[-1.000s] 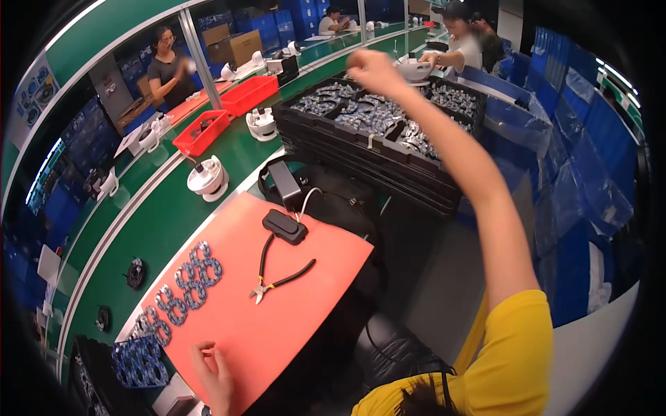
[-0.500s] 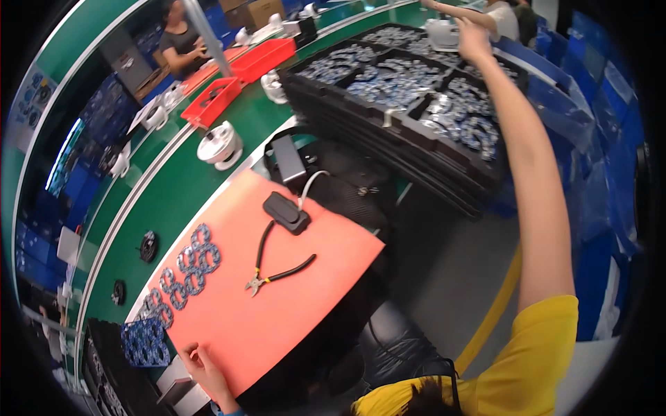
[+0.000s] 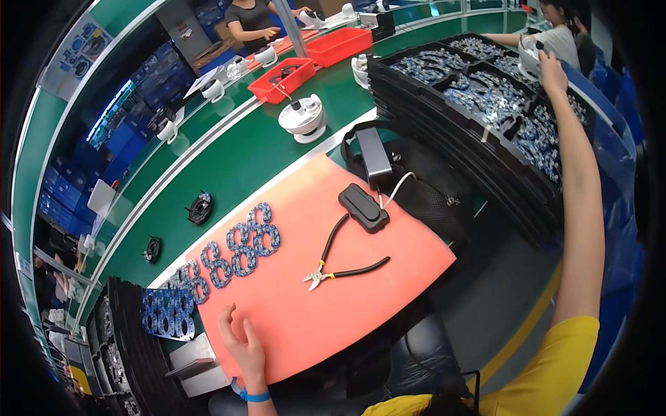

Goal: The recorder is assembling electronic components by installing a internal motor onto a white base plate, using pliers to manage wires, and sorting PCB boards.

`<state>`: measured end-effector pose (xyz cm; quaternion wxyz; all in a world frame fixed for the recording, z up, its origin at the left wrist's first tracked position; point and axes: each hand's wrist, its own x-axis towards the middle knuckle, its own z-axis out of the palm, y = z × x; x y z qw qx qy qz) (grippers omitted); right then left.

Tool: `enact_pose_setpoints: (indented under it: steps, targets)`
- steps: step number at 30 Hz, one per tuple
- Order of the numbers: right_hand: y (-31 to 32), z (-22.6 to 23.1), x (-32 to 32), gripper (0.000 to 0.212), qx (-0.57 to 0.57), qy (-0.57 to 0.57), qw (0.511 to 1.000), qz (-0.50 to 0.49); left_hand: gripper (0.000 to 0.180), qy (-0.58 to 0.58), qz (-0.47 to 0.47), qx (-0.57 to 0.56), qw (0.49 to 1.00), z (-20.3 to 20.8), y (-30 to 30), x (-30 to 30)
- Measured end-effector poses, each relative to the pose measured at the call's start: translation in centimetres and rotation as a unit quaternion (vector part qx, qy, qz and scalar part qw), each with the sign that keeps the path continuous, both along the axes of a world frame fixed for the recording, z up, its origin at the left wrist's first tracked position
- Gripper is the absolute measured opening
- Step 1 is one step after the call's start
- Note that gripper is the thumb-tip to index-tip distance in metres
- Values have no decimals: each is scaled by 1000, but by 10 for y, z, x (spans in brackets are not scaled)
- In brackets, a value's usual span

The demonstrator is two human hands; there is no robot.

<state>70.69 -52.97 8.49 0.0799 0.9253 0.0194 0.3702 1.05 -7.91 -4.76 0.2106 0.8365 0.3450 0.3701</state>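
My left hand (image 3: 244, 350) hovers over the near left part of the orange mat (image 3: 388, 298), its fingers apart and nothing in them. My right arm stretches far out to the right. At its end, my right hand (image 3: 553, 75) is closed on a white rounded device (image 3: 530, 57) above the far side of a black tray (image 3: 479, 128) of small circuit boards. On the mat lie diagonal cutters (image 3: 316, 276) with spread handles, and a row of figure-eight-shaped blue circuit boards (image 3: 243, 249). A blue board panel (image 3: 168, 312) sits at the mat's left corner.
A black oblong device (image 3: 364, 208) with a white cable and a grey box (image 3: 374, 156) lie beyond the cutters. Across the green bench stand a white device (image 3: 303, 118) and red bins (image 3: 281, 80). Stacked black trays (image 3: 132, 340) stand at left. Co-workers (image 3: 253, 21) are at the back.
The view has swung left, so the scene sits farther right. My left hand has lifted and spread its fingers. My right hand keeps hold of the white device at the trays.
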Motion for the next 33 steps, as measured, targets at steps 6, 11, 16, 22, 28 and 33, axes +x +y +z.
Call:
enact_pose_setpoints:
  steps: [6,11,16,22,28,33]
  targets:
    - [-20,-20,2,30,136,-62,982,115,37,-22,-12,-79,997,-1,3,-8]
    - [-6,-25,4,22,154,-93,973,146,32,-22,38,-123,991,16,-18,-3]
    - [-1,-16,-13,18,181,-72,975,110,37,46,13,-91,995,2,-4,-10]
    - [-2,-17,-10,17,191,-105,969,113,36,90,30,-51,994,12,-8,-2]
    - [-9,-21,-7,15,224,-116,963,97,34,104,37,-65,992,15,-8,-3]
    - [-6,-26,4,14,238,-150,956,86,40,164,20,-42,985,35,-17,14]
